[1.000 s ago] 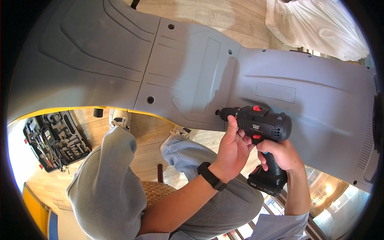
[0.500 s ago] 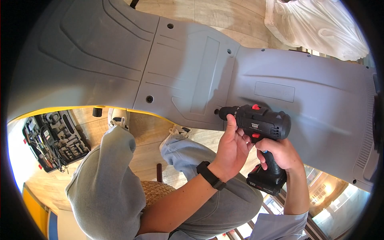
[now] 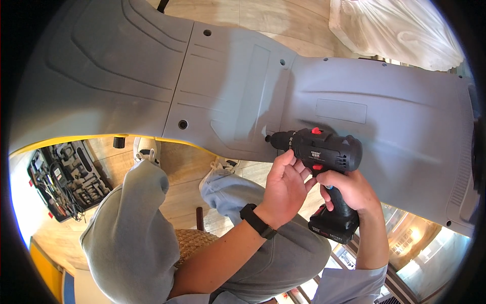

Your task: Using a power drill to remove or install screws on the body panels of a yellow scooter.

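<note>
My right hand (image 3: 352, 190) is wrapped round the handle of a black cordless drill (image 3: 324, 151) with red switches and a battery pack at its base. The drill lies nearly level, its chuck pointing left at a dark screw hole (image 3: 268, 138) near the close edge of a grey molded panel (image 3: 228, 96). Just below the drill body is my left hand (image 3: 287, 185), palm turned up, fingers loosely stretched and apart. Its fingertips and thumb come close to the drill's underside; whether they touch it I cannot tell. The bit's tip is hard to make out.
An open tool case (image 3: 71, 175) with tools and a coiled cord is on the wooden floor at left. More recessed holes, including one near the edge (image 3: 183, 124), dot the panel. A white plastic-wrapped item (image 3: 395, 30) stands at the far right. My knees are below the panel.
The whole view has shifted slightly, so the panel and drill appear a little further left. My left thumb has slipped lower off the drill's side. My right hand keeps its grip.
</note>
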{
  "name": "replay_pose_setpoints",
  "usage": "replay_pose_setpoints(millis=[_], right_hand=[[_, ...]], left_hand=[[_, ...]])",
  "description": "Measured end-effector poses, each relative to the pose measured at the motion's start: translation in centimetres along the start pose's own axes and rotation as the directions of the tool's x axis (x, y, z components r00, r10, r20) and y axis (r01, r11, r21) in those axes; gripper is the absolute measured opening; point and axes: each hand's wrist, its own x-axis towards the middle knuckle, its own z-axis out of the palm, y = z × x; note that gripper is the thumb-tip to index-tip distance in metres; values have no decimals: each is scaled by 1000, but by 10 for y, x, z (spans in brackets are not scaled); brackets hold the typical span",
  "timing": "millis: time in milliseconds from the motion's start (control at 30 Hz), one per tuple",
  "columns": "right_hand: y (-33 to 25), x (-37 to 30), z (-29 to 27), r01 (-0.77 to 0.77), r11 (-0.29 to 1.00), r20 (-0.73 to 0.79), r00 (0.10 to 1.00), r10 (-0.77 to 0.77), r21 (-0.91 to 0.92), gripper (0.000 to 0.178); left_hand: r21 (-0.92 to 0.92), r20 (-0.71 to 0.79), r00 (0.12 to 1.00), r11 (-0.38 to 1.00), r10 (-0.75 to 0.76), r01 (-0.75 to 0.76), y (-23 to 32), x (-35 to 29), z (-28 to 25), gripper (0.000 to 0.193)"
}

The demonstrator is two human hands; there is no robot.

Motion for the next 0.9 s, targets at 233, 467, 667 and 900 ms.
replay_pose_setpoints(millis=[233, 467, 667, 900], right_hand=[[-3, -2, 7, 17, 1000, -16, 1000, -17, 11, 25], [1, -5, 16, -3, 987, -22, 1000, 7, 160, 26], [3, -6, 14, -2, 996, -27, 1000, 4, 85, 22], [6, -4, 5, 7, 995, 26, 1000, -4, -101, 20]], left_hand=[[57, -20, 1000, 998, 1, 0, -3, -2, -8, 33], [97, -16, 1000, 995, -7, 8, 1, -2, -15, 38], [51, -80, 997, 999, 1, 3, 0, -1, -11, 48], [46, -89, 996, 999, -14, 18, -1, 0, -8, 57]])
